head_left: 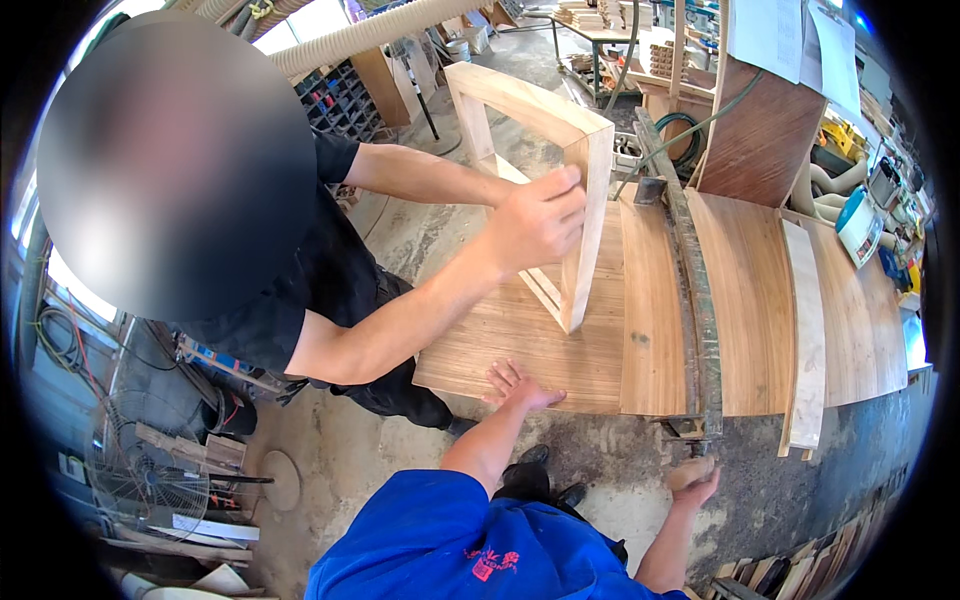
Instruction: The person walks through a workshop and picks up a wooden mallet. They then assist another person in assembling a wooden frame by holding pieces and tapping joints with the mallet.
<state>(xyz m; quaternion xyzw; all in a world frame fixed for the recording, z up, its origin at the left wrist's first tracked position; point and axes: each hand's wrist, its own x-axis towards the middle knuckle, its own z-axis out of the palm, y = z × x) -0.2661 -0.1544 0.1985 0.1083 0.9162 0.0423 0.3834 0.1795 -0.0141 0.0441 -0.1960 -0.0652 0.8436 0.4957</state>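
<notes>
My left hand [521, 388] lies with fingers spread on the near edge of a wide wooden panel [470, 345]. My right hand [697, 486] is closed around the wooden handle [688, 471] at the near end of a long metal bar clamp [705, 340]. The clamp lies across the panel's boards, its far jaw [651, 190] at their far edge. On the left, a co-worker's hand [541, 222] grips an open wooden frame [590, 160], which is held upright and tilted over the panel. The co-worker's other hand is mostly hidden.
A pale wooden strip [805, 335] crosses the panel's right part. Beyond stand a brown board [757, 135] with papers and a white-and-blue container [858, 225]. A fan [150, 470] and wood offcuts are on the floor at lower left. A ribbed hose [365, 40] runs overhead.
</notes>
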